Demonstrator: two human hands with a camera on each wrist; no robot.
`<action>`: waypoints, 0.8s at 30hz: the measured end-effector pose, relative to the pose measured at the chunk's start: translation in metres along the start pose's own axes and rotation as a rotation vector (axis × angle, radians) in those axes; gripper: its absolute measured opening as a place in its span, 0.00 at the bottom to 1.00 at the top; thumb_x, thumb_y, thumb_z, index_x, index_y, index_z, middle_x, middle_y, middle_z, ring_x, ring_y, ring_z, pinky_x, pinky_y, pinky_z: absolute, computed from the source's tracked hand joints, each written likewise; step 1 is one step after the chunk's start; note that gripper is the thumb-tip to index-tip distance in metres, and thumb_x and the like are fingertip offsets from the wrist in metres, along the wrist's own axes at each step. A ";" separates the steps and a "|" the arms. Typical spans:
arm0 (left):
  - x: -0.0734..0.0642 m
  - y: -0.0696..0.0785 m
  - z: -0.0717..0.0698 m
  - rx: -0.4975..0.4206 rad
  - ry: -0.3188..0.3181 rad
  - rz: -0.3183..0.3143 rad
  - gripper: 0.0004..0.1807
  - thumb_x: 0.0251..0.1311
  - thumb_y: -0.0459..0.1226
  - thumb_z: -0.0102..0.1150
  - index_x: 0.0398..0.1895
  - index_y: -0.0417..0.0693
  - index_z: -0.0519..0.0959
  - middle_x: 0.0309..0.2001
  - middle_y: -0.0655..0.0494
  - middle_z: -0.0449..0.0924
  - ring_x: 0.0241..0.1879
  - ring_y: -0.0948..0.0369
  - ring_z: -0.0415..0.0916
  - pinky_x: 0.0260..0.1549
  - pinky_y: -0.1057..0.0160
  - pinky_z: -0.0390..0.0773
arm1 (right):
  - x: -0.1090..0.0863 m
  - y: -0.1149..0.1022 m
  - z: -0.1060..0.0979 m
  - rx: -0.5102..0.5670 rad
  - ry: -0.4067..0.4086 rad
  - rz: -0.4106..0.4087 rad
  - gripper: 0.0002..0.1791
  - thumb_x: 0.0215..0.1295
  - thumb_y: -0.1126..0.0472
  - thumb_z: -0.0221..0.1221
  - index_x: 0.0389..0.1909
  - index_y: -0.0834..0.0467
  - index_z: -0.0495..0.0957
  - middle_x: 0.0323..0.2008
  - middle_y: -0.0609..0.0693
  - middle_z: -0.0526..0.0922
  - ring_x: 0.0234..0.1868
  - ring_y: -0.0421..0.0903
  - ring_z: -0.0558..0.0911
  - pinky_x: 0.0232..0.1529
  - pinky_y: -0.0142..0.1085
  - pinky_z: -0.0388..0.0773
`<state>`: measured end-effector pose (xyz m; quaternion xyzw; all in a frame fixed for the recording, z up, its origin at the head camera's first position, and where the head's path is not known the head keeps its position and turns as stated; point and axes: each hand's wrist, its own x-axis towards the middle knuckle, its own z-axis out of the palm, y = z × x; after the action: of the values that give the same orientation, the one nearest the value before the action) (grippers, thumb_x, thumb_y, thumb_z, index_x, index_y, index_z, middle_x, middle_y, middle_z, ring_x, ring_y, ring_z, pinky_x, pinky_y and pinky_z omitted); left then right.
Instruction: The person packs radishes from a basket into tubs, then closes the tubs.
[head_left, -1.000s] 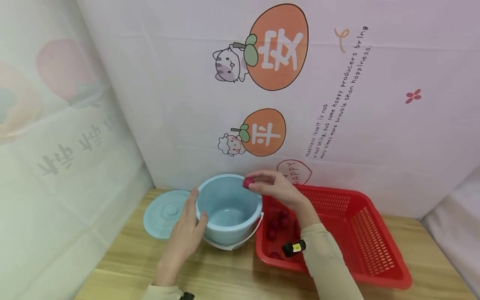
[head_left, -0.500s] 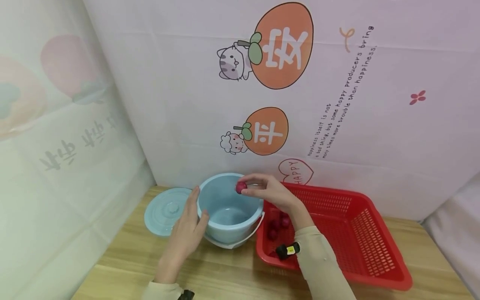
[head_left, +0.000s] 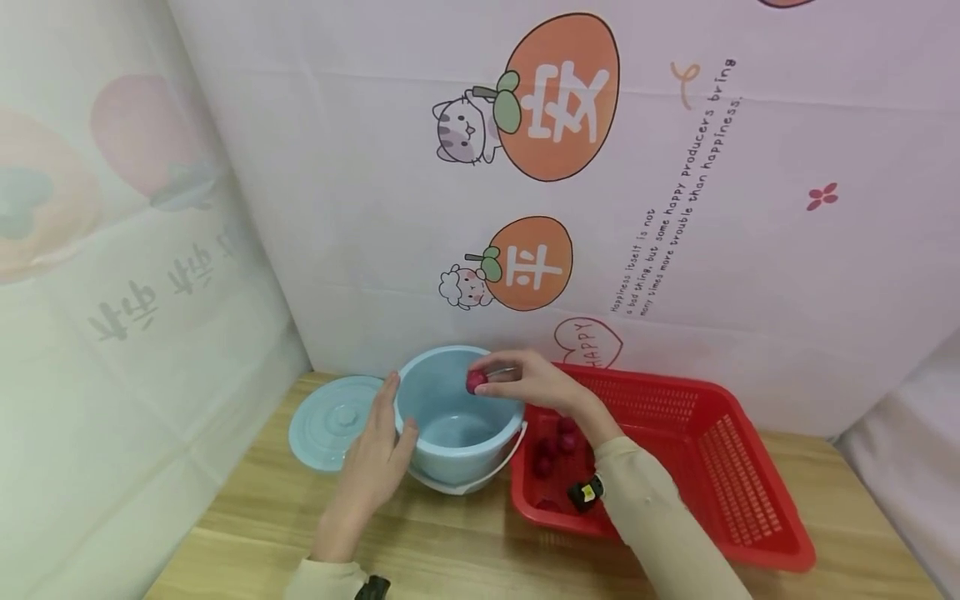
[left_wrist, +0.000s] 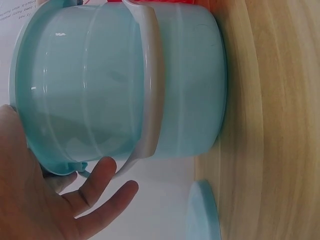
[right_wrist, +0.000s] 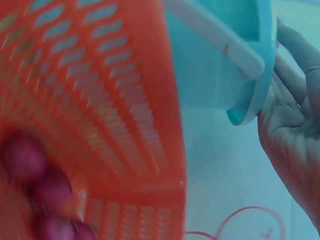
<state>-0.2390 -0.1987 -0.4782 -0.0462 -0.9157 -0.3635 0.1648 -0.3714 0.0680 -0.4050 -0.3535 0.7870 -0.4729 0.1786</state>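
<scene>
A small dark-red, plum-like round fruit [head_left: 476, 382] is pinched between the thumb and fingertips of my right hand [head_left: 528, 385], over the mouth of the light blue bucket [head_left: 461, 468]. My left hand [head_left: 373, 457] rests at the bucket's left rim, its fingers spread and nearly straight. In the left wrist view the thumb meets the rim, while two fingers [left_wrist: 102, 197] extend loosely past the bucket's side. The white bail handle [left_wrist: 154, 82] hangs down along the outside. In the right wrist view the fruit is almost wholly hidden behind the rim.
Right of the bucket stands a red slotted plastic basket [head_left: 776, 508] with several more dark-red fruits [head_left: 567, 437] at its left end. A round blue lid [head_left: 326, 425] lies on the wooden table [head_left: 450, 550] to the left. A printed cloth [head_left: 360, 208] hangs behind.
My right hand has carried the fruit leftward and slightly down, from the bucket's right rim to over its opening. The left hand has stayed at the rim.
</scene>
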 end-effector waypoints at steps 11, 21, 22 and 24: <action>0.000 0.001 0.002 0.023 0.021 -0.001 0.38 0.82 0.47 0.45 0.87 0.52 0.45 0.85 0.49 0.51 0.55 0.40 0.81 0.46 0.36 0.83 | 0.009 -0.015 0.000 -0.255 -0.137 -0.099 0.20 0.67 0.59 0.72 0.59 0.58 0.85 0.52 0.47 0.89 0.54 0.45 0.88 0.54 0.35 0.84; 0.000 0.002 0.003 0.034 0.035 0.008 0.38 0.82 0.49 0.45 0.87 0.52 0.46 0.84 0.48 0.53 0.39 0.48 0.82 0.29 0.49 0.82 | 0.010 -0.026 -0.001 -0.452 -0.267 -0.123 0.17 0.67 0.61 0.72 0.55 0.58 0.86 0.50 0.49 0.89 0.51 0.45 0.89 0.54 0.36 0.84; 0.000 0.002 0.003 0.036 0.035 0.000 0.38 0.82 0.48 0.45 0.87 0.52 0.46 0.84 0.48 0.53 0.40 0.48 0.82 0.30 0.48 0.82 | 0.010 -0.027 0.000 -0.466 -0.285 -0.124 0.17 0.67 0.61 0.72 0.55 0.58 0.86 0.50 0.50 0.89 0.51 0.45 0.89 0.54 0.36 0.84; -0.002 0.002 0.002 0.040 0.035 -0.016 0.38 0.81 0.47 0.46 0.87 0.53 0.46 0.84 0.48 0.54 0.39 0.48 0.82 0.31 0.49 0.82 | 0.011 -0.030 0.001 -0.493 -0.321 -0.129 0.16 0.66 0.62 0.72 0.54 0.58 0.86 0.49 0.50 0.89 0.50 0.45 0.89 0.53 0.36 0.84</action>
<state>-0.2369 -0.1956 -0.4792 -0.0292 -0.9201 -0.3471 0.1790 -0.3661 0.0504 -0.3790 -0.5056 0.8158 -0.2163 0.1792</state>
